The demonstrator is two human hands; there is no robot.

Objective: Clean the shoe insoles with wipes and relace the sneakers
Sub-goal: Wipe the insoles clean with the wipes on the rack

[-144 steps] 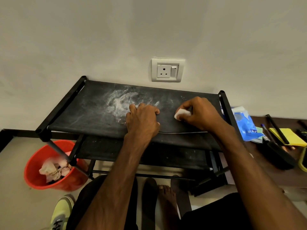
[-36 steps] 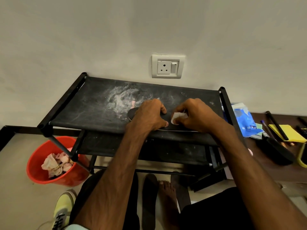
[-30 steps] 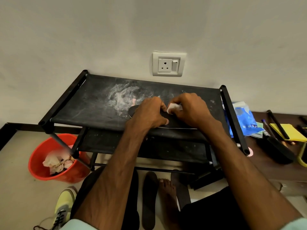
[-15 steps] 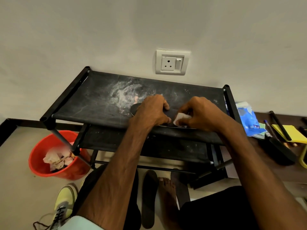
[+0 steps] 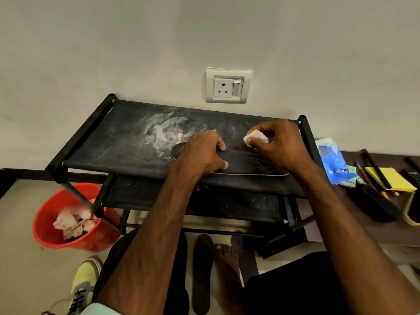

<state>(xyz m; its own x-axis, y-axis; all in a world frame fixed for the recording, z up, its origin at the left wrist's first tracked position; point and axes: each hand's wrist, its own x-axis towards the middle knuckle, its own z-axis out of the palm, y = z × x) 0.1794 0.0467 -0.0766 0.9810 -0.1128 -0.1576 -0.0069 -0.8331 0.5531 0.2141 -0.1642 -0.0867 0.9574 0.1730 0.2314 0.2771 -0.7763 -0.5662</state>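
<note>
- The black insole (image 5: 245, 164) lies flat along the near edge of the rack's top shelf (image 5: 113, 142), right of centre. More of its right half is uncovered than half a second ago, with faint streaks on it.
- The left hand (image 5: 200, 153) grips the insole's left end as before, with the fingers curled over the far edge and the thumb on the near edge.
- The right hand (image 5: 279, 144) pinches a bunched white wipe (image 5: 255, 137) between thumb and fingers. The wipe has gone from beside the left thumb to the insole's far right edge; whether it touches there I cannot tell.
- On the floor under the rack, a second insole (image 5: 202, 273) lies beside a bare foot (image 5: 227, 264), and a yellow sneaker (image 5: 83, 283) sits near left.
- A red bucket (image 5: 45, 233) at left holds crumpled wipes (image 5: 72, 223).
- A blue packet (image 5: 331, 162) lies just right of the rack.
</note>
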